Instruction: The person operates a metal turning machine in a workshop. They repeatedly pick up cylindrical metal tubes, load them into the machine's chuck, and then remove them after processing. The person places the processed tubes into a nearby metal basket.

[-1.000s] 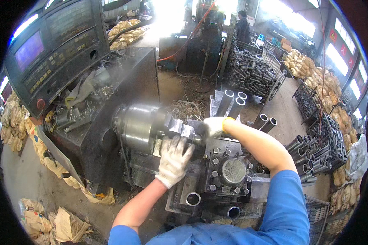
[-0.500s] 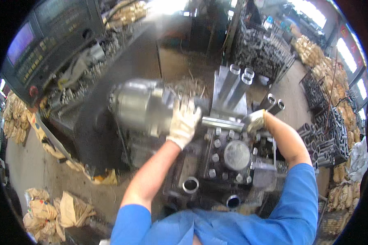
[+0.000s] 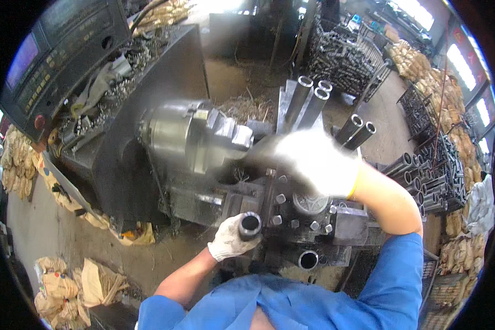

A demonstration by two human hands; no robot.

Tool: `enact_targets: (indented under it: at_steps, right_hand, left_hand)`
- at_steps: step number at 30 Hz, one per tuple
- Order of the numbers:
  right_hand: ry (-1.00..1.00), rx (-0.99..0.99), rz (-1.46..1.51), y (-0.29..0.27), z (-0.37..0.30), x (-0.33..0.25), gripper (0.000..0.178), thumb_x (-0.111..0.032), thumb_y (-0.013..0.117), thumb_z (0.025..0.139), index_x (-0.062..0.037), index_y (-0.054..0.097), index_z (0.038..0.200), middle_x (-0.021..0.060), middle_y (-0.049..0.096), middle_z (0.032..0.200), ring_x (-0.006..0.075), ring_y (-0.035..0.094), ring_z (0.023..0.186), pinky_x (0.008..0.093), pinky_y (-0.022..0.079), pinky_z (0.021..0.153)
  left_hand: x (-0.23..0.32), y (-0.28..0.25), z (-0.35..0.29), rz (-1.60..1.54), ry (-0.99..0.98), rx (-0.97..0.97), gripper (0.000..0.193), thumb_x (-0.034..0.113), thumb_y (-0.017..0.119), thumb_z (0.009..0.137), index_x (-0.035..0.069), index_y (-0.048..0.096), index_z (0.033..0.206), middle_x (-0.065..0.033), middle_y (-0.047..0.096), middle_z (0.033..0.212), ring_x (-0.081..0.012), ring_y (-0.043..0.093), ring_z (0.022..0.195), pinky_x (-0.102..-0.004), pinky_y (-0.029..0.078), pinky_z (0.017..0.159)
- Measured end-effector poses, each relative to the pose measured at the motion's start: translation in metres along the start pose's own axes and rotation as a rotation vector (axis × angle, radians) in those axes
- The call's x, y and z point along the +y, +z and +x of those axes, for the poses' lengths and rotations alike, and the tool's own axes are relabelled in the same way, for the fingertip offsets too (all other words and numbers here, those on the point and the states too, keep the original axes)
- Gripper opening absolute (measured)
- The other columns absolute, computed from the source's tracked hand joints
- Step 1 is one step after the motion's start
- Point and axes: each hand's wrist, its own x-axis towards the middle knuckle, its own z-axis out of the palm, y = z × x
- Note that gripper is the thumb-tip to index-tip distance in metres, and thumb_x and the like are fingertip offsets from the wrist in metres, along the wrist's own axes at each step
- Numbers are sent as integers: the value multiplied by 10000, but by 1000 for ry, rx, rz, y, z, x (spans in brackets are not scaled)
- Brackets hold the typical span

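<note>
My left hand [image 3: 228, 242], in a white glove, is closed around a short steel tube [image 3: 250, 224] whose open end faces up, just in front of the lathe's tool turret [image 3: 308, 212]. My gloved right hand [image 3: 319, 162] is a bright motion blur above the turret, just right of the steel lathe chuck [image 3: 198, 135]. A faint grey streak runs from this hand toward the chuck jaws. What it grips is lost in the blur.
A control panel [image 3: 55, 60] stands at the upper left. Long steel tubes [image 3: 308, 96] lean behind the chuck, and more tubes [image 3: 412, 170] are stacked in racks on the right. Metal swarf lies behind the chuck. Tan sacks [image 3: 66, 280] line the floor at the left.
My left hand has come away from the chuck and dropped toward me with the short tube in it. My right hand has swung left toward the chuck and is now blurred.
</note>
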Motion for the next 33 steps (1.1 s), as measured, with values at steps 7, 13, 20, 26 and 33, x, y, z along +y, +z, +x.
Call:
enact_targets:
  at_steps: [7, 13, 20, 26, 33]
  right_hand:
    - [83, -481, -583, -4, 17, -16, 156, -127, 658, 851, -103, 708, 997, 95, 708, 884, 254, 726, 786, 393, 588, 679]
    - [695, -442, -376, 24, -55, 87, 317, -240, 788, 708, -63, 781, 971, 190, 767, 851, 361, 774, 802, 477, 620, 728]
    - [672, -494, -21, 92, -71, 126, 341, -319, 812, 705, -20, 801, 866, 221, 762, 818, 373, 771, 774, 484, 606, 702]
    - [540, -413, 212, 151, -89, 163, 483, -323, 800, 756, 2, 722, 1105, 272, 749, 994, 435, 730, 969, 493, 569, 861]
    - [547, -461, 462, 129, 7, 134, 852, -299, 836, 808, 23, 453, 1498, 240, 732, 1215, 339, 738, 1085, 456, 580, 949]
  left_hand:
    - [131, -86, 80, 361, -47, -122, 603, 462, 856, 812, 45, 677, 1208, -214, 764, 1016, -391, 758, 949, -465, 606, 856]
    - [12, -109, 23, 491, 48, 146, 332, 336, 813, 901, 50, 699, 1026, -223, 753, 968, -431, 737, 904, -475, 593, 784]
    - [-111, -91, -114, -117, -579, 576, 318, 255, 793, 947, 4, 698, 1118, -98, 768, 959, -213, 725, 801, -360, 589, 744]
    - [-240, -143, -225, -531, -594, 1611, 610, 518, 635, 1046, 19, 630, 1397, -120, 699, 1267, -242, 668, 1091, -416, 540, 996]
    - [-195, -209, -217, -1167, -554, 1383, 426, 571, 517, 1054, 225, 559, 809, 46, 469, 600, -161, 405, 476, -341, 377, 480]
